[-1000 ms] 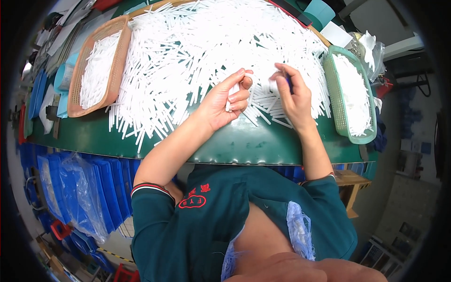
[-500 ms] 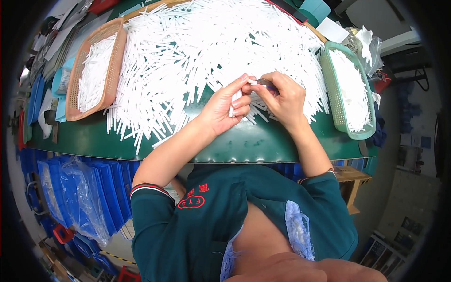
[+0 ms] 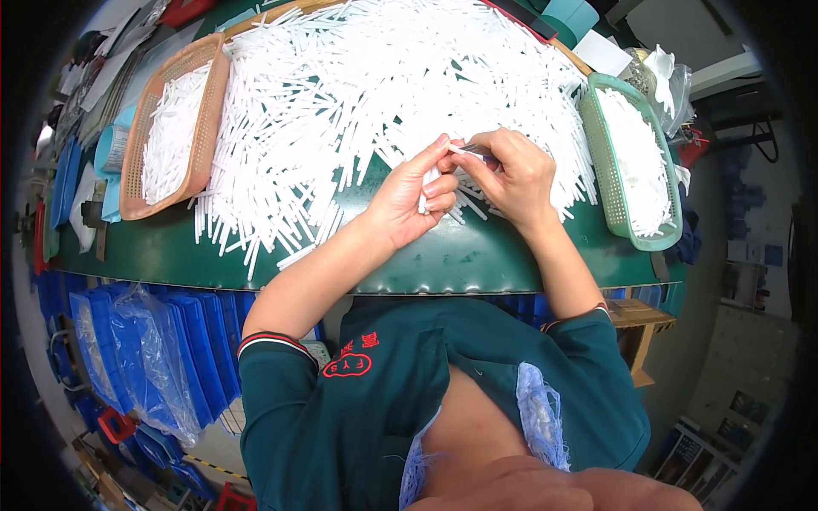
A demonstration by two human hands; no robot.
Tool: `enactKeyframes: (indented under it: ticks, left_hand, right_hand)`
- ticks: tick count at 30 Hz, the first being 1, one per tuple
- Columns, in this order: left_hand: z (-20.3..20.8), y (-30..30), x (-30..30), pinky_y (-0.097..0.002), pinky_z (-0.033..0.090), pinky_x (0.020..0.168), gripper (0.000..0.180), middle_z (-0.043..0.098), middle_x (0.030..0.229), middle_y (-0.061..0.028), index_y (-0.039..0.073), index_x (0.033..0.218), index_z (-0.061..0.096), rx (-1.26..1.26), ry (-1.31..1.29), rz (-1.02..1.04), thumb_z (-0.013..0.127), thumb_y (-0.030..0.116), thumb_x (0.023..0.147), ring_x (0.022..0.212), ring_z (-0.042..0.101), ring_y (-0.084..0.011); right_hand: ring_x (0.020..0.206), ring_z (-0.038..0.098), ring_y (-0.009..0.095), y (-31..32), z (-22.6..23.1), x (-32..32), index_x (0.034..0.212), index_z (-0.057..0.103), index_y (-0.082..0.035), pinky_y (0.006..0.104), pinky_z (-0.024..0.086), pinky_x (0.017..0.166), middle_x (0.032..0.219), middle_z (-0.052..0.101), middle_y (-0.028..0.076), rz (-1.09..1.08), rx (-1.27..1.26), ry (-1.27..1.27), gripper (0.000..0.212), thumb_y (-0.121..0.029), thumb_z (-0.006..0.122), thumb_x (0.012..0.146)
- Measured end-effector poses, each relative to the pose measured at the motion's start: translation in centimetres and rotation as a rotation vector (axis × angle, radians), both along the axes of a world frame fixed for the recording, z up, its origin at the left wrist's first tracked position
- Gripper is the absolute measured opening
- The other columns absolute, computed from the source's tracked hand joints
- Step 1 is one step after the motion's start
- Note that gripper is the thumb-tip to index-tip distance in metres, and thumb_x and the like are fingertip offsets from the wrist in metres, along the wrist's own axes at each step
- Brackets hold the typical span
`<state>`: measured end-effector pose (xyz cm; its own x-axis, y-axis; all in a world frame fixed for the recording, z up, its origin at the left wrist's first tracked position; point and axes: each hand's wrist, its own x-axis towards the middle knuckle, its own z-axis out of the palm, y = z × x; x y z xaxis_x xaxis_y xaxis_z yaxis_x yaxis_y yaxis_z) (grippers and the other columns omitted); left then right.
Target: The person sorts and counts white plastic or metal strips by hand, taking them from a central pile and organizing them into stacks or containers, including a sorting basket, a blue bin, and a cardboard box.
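Observation:
My left hand (image 3: 402, 200) is closed around a few short white plastic sticks (image 3: 429, 184) above the near part of the heap. Between its thumb and fingertips, the end of one stick points towards my right hand (image 3: 524, 180). That hand is closed in a pinch on a small, thin metal tool (image 3: 481, 150) with a bluish part, mostly hidden by the fingers. The tool's tip is close to the stick's end; whether they touch I cannot tell. Under and beyond both hands spreads a wide heap of loose white sticks (image 3: 400, 85).
An orange-pink basket (image 3: 202, 149) of white sticks stands left of the heap on the green table (image 3: 443, 264). On the right is a green basket (image 3: 615, 192), also filled with sticks. Blue trays (image 3: 192, 349) are below the table's front edge, beside a cardboard box (image 3: 639, 319).
Both hands stay in almost the same place. The right fingers have shifted slightly around the tool, and a bit more of its metal part shows now.

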<state>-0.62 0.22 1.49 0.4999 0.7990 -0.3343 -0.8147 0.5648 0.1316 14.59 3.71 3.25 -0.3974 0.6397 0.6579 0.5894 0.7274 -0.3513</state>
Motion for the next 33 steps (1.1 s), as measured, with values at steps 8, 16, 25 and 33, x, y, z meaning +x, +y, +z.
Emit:
enactKeyframes:
  ticks: [8,16,25,33]
  left_hand:
    - [-0.54,-0.05,0.06,-0.0177,0.025,0.036,0.018,0.047,0.068,0.0024,0.008,0.083,0.049,0.005,-0.006,-0.003,0.053,0.025,0.089,0.043,0.034,-0.0034]
    - [-0.07,-0.04,0.02,-0.0173,0.024,0.036,0.018,0.044,0.067,0.0042,0.007,0.093,0.051,0.018,0.062,0.047,0.053,0.025,0.089,0.043,0.032,-0.0025]
    - [-0.29,-0.02,-0.09,-0.0169,0.024,0.036,0.018,0.044,0.067,0.0032,0.008,0.094,0.05,0.026,0.056,0.03,0.053,0.025,0.089,0.044,0.033,-0.0023]
    - [-0.42,-0.07,0.18,-0.0172,0.024,0.037,0.019,0.045,0.068,0.0032,0.008,0.093,0.052,0.014,0.066,0.023,0.052,0.026,0.09,0.044,0.033,-0.0027]
  right_hand:
    - [0.049,0.049,0.014,0.36,-0.4,0.3,0.069,0.06,-0.013,0.0267,0.037,0.044,0.053,0.047,-0.001,-0.022,0.087,-0.063,0.017,-0.027,0.071,0.066]
    - [0.049,0.049,0.015,0.41,-0.42,0.45,0.067,0.06,-0.014,0.0265,0.037,0.044,0.053,0.047,-0.001,0.012,0.128,-0.113,0.02,-0.029,0.072,0.065]
    - [0.048,0.048,0.012,0.35,0.19,0.2,0.071,0.062,-0.014,0.0253,0.037,0.044,0.054,0.048,-0.002,0.011,0.078,-0.019,0.02,-0.028,0.074,0.064]
    - [0.047,0.046,0.014,0.45,-0.18,0.41,0.074,0.062,-0.011,0.0257,0.034,0.043,0.056,0.05,0.0,0.024,0.092,-0.068,0.019,-0.022,0.074,0.064]
